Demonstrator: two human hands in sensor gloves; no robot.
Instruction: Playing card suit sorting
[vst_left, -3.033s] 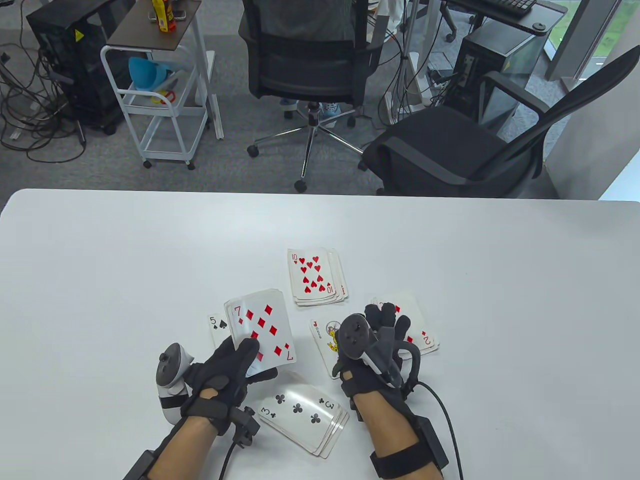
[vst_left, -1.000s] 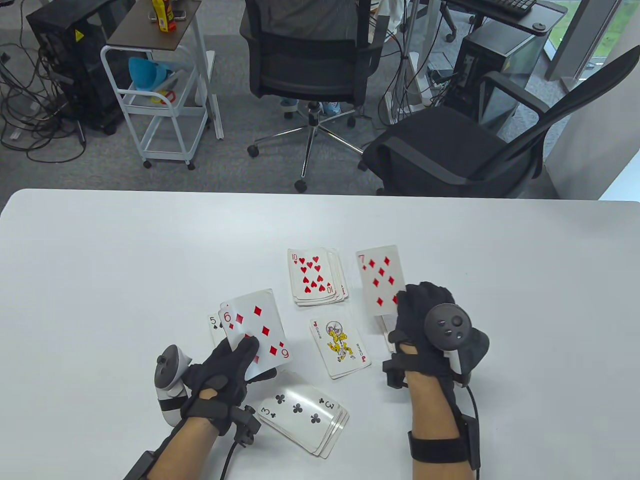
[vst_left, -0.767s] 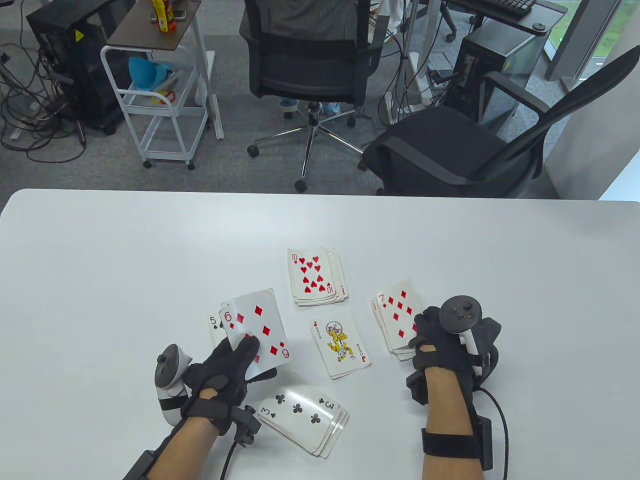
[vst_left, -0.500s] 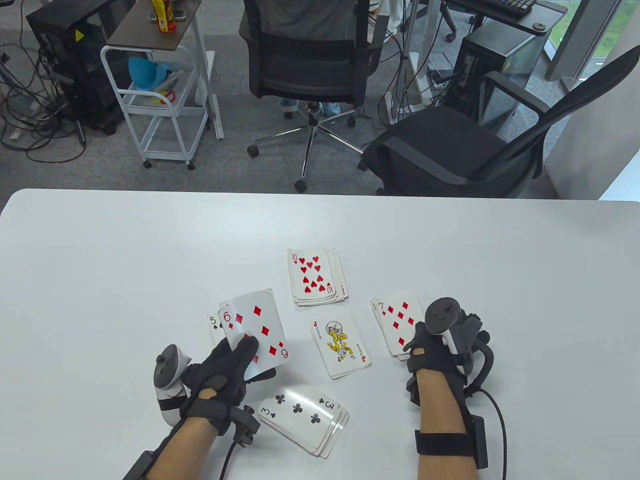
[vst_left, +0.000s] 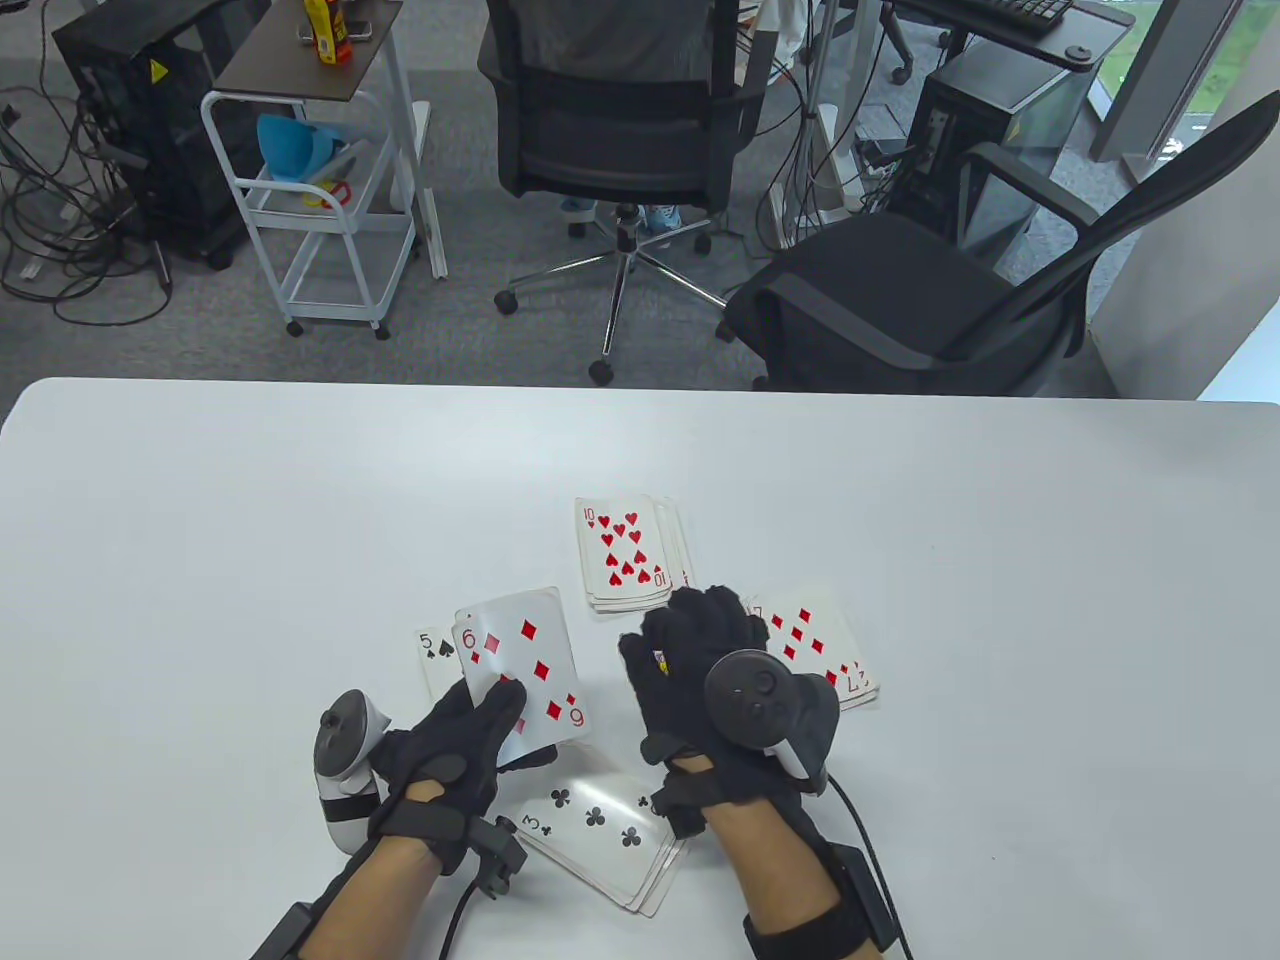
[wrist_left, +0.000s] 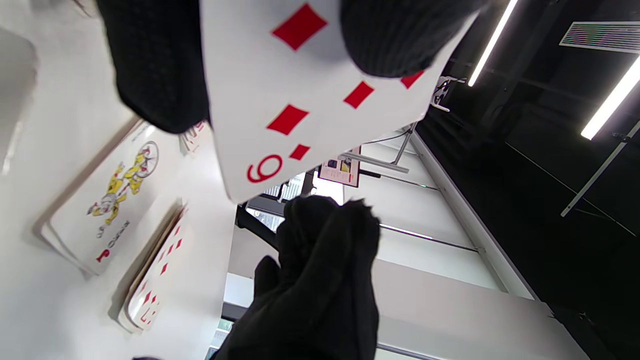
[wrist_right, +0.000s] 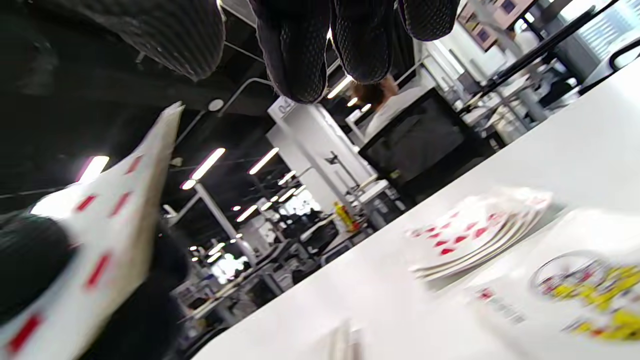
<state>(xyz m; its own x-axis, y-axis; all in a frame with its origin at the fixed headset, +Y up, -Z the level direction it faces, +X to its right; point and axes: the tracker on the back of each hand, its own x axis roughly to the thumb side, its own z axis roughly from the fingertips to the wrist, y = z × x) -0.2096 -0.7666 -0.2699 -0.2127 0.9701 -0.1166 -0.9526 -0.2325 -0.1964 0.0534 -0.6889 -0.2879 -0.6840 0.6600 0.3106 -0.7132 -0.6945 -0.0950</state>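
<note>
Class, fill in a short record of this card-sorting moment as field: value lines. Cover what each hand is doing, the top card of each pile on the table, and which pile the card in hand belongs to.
left hand: grip on held cards, 6 of diamonds on top
right hand: empty, over the joker pile, fingers relaxed
hearts pile: 10 on top
diamonds pile: 7 on top
clubs pile: 3 on top
spade card: a 5, partly behind the held cards
likely destination of the 6: diamonds pile
</note>
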